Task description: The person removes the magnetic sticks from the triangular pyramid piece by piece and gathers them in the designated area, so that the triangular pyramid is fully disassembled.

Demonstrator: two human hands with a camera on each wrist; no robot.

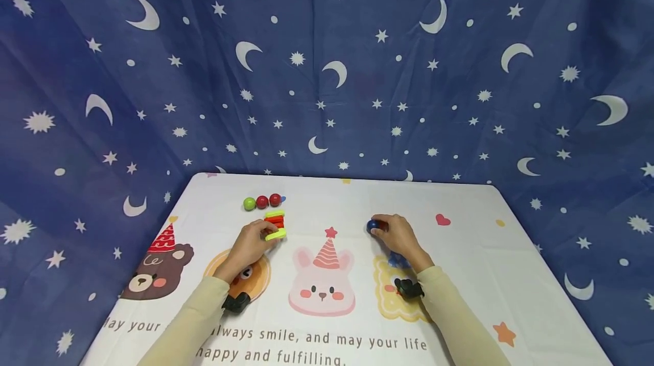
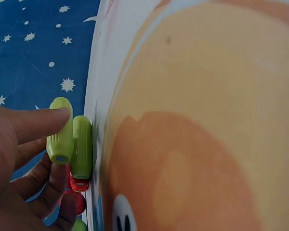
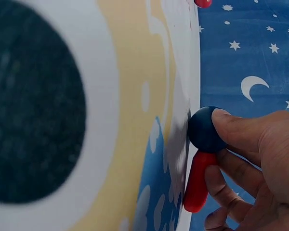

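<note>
My left hand [image 1: 251, 247] pinches a yellow-green stick [image 2: 60, 132] between thumb and fingers. A second yellow-green stick [image 2: 82, 147] lies beside it, and red sticks [image 1: 274, 222] show between the two. At the right, my right hand [image 1: 401, 236] holds a dark blue ball [image 3: 205, 129], thumb and fingers around its side. Right under the ball in the right wrist view is a red stick [image 3: 196, 183], with fingertips against it. In the head view the fingers hide most of this stick.
Beyond the left hand stand a green ball [image 1: 249, 203] and two red balls [image 1: 262, 202] in a row, a small blue piece [image 1: 283, 199] behind them. The white tablecloth [image 1: 327, 198] carries printed animals and text. A blue star-patterned curtain [image 1: 327, 71] hangs behind the table.
</note>
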